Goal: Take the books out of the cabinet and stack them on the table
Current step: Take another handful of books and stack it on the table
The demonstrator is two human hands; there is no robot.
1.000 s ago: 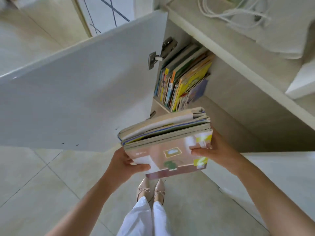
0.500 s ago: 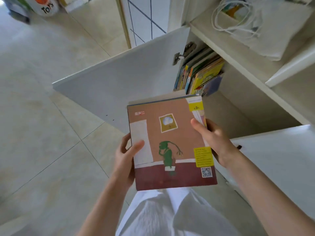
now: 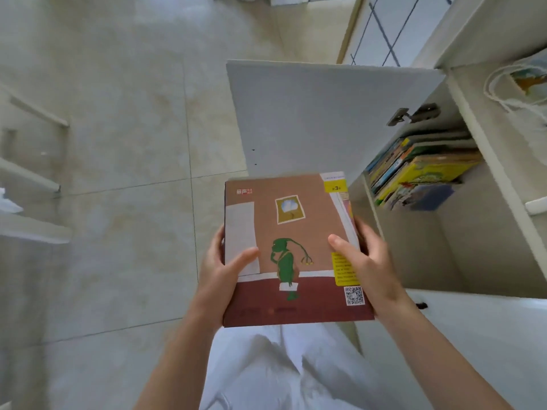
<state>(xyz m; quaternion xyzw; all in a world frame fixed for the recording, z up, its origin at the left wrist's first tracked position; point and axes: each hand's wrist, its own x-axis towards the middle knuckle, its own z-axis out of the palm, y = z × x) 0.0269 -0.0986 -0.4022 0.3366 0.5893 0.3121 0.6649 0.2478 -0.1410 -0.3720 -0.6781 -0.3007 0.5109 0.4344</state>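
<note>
Books held between both hands

Person is wearing loose white trousers, fabric creasing and folding down the middle, slightly blurred. Both forearms are showing bare, no sleeves reaching into view. Left hand and right hand are showing bare too: no gloves, rings, watch or bracelets visible. Feet are not showing.
</note>
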